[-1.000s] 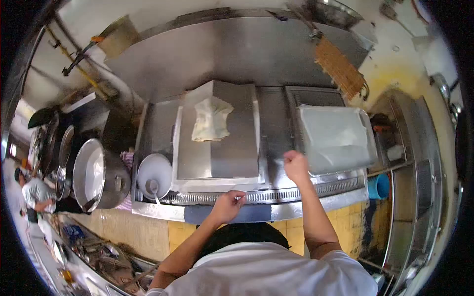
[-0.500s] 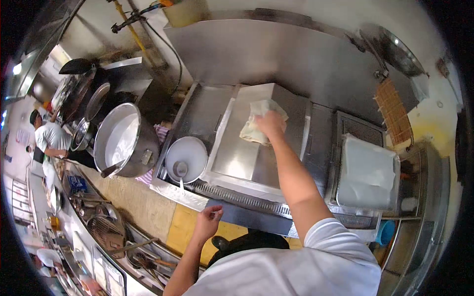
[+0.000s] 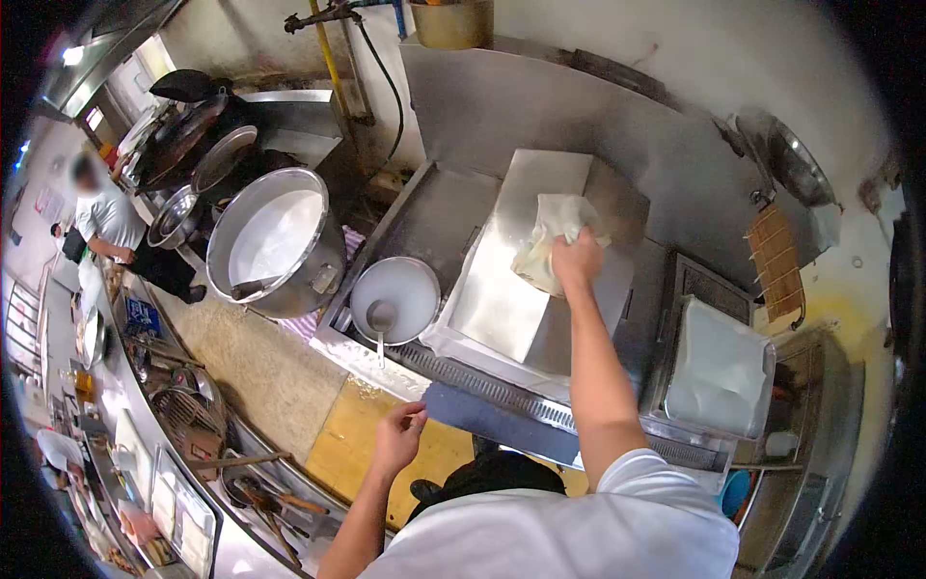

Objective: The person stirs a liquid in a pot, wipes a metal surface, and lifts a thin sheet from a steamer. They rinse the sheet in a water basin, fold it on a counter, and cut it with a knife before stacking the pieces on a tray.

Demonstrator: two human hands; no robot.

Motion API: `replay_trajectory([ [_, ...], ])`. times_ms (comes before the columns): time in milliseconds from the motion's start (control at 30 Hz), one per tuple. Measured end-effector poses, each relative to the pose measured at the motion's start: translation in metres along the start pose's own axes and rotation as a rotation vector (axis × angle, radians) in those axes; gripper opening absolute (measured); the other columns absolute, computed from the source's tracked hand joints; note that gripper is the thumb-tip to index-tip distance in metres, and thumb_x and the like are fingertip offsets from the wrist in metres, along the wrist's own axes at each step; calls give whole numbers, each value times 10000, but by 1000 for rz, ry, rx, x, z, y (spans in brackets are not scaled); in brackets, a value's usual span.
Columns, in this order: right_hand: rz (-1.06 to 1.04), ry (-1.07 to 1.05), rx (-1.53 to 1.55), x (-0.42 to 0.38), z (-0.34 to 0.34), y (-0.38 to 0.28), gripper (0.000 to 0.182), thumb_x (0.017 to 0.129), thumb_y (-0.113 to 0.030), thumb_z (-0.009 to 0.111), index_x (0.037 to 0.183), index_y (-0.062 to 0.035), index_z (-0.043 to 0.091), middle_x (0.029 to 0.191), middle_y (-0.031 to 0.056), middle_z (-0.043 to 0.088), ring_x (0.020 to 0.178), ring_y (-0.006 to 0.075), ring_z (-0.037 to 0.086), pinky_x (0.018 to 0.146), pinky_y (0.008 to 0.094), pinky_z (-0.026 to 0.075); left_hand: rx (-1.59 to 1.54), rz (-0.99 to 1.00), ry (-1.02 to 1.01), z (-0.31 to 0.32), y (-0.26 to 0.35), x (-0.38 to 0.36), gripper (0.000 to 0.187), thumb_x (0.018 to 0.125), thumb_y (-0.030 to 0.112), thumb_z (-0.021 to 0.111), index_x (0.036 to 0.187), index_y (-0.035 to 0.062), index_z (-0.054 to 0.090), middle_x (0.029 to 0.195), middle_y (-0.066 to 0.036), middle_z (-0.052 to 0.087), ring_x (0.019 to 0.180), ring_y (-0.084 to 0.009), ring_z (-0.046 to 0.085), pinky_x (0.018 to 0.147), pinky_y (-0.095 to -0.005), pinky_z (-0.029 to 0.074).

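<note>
Now right hand (image 3: 577, 259) is pressing cloth (image 3: 557, 210) onto metal cover (image 3: 497, 301); can't tell if it's gripping. Left hand (image 3: 398, 439) is hovering near counter edge (image 3: 386, 374), loosely closed, empty.

Panel (image 3: 511, 270) around centre of frame, cloth (image 3: 542, 241) on it. Left of panel: bowl (image 3: 417, 288), ladle (image 3: 382, 318) in it. Pot (image 3: 333, 246) above left of bowl. Tray (image 3: 721, 367) right of panel; mat (image 3: 775, 261) above tray, pan (image 3: 799, 164) higher. Co-worker (image 3: 116, 224) upper left.
</note>
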State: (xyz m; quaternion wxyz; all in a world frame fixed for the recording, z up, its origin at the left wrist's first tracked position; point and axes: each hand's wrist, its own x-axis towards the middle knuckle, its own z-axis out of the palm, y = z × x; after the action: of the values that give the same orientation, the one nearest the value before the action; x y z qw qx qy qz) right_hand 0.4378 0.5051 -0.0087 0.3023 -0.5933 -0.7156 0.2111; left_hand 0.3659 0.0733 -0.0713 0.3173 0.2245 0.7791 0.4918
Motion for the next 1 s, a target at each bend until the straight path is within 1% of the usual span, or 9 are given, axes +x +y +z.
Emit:
replay_trajectory([
  [67,-31,19,25,-22,-34,-32,403,850,-266,683,1127,17,609,1068,281,702,1024,477,670,921,542,509,10,-30,15,-10,-2,-5,246,982,145,683,1175,-4,708,959,-99,743,824,-121,663,741,-298,536],
  [167,-159,49,92,-61,-76,-70,371,852,-256,707,1091,8,605,1024,275,699,977,477,674,859,549,516,-119,114,131,-24,-4,-7,231,979,124,684,1158,-21,703,949,-83,736,825,-114,656,759,-283,530],
  [200,-218,59,119,-74,-83,-79,360,853,-252,715,1079,5,605,1008,273,697,957,476,677,833,550,521,-138,94,135,-34,19,-14,226,987,102,671,1171,-29,688,976,-61,724,868,-109,653,795,-268,526],
  [367,-565,82,331,-153,-92,-121,292,824,-218,751,959,-28,575,903,241,672,804,454,675,683,544,518,-245,311,290,-82,52,-42,236,1008,67,638,1228,-17,656,1050,-53,701,919,-103,633,825,-260,519],
  [500,-825,5,479,-217,-78,-157,277,776,-185,757,902,-56,547,854,178,640,822,428,663,699,530,519,-253,353,432,-129,68,-89,253,1016,54,621,1259,-16,637,1080,-65,696,908,-109,631,824,-260,519],
  [633,-1010,-113,500,-281,-71,-194,249,771,-170,746,897,-69,556,864,144,645,815,386,668,700,503,528,-262,333,641,-172,49,-150,283,1017,55,616,1290,-17,623,1074,-83,692,897,-126,643,811,-267,531],
  [667,-1083,-114,519,-296,-66,-203,244,770,-172,743,894,-73,557,856,132,645,804,369,672,691,490,531,-213,342,708,-183,37,-167,298,1029,109,617,1293,-29,618,1064,-93,706,851,-131,655,753,-269,538],
  [933,-1353,-347,625,-463,-54,-265,265,743,-166,786,847,-58,568,812,144,625,767,384,651,654,472,513,-241,189,1078,-253,-89,-349,308,1011,126,637,1264,-51,631,1051,-98,689,847,-132,634,719,-266,523],
  [1000,-1441,-420,655,-519,-60,-282,253,745,-169,781,847,-60,576,805,151,626,762,390,653,652,470,513,-240,104,1193,-261,-85,-408,294,998,121,651,1245,-40,650,1017,-88,689,830,-126,635,708,-263,525],
])
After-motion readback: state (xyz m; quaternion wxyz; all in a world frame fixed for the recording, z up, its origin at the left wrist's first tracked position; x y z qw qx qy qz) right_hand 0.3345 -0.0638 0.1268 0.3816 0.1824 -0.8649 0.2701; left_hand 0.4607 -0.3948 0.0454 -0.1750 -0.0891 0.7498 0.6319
